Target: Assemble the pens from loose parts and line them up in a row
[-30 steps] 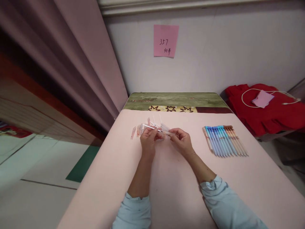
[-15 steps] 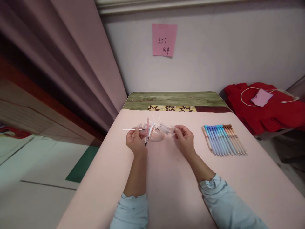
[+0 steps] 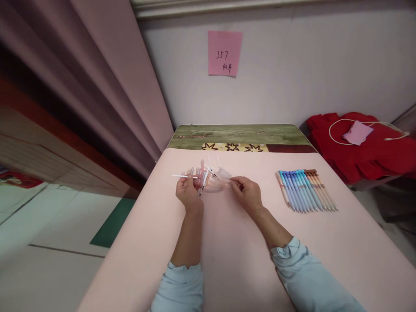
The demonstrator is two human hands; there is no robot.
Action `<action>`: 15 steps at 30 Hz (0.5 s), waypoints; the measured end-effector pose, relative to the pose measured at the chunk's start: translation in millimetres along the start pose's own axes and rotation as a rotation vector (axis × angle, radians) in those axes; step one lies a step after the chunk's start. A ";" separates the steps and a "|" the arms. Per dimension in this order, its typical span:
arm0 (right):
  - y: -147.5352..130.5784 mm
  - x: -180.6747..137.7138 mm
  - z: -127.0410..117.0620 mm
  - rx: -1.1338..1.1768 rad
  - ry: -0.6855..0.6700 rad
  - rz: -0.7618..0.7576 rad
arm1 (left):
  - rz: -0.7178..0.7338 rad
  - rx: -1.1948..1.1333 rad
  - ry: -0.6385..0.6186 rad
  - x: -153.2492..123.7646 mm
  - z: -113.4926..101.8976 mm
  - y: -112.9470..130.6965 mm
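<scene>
Pen refill, likely light, stiff, best gripped mid-shaft, is sitting pinched in the left hand, centre-left of frame; the right hand is pinching a translucent part.

1. An indoor room with homelike furnishings; whether a home or a small workroom cannot be told.
2. A long mauve curtain hangs at left, near a wooden panel.
3. The floor is pale, with dark joints.
4. A pink cover lies over a patterned table by a plain wall.
5. A handwritten pink note on the wall reads "357".
6. Ruffled red cloth drapes something at right.
</scene>
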State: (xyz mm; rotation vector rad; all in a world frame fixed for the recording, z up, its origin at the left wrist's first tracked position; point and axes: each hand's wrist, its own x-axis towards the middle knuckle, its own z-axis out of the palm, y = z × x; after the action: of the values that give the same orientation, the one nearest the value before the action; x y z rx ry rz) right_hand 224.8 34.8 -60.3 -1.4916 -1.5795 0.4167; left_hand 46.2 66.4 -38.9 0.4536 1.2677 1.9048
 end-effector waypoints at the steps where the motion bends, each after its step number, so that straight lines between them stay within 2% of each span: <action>1: -1.1 0.2 -0.9 -0.015 0.006 0.015 | 0.001 0.001 -0.004 0.2 -0.2 -0.5; 11: -0.7 0.4 -1.2 0.023 -0.080 0.002 | -0.014 0.018 -0.004 -0.8 -0.1 -0.5; 15: -0.3 0.2 -0.8 0.039 -0.054 -0.022 | -0.008 0.009 0.002 -0.8 0.4 -1.0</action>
State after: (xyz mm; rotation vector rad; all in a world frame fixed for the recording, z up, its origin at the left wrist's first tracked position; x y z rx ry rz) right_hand 225.3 34.7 -59.5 -1.4432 -1.6200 0.4759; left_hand 47.4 66.2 -39.6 0.4511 1.2782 1.8937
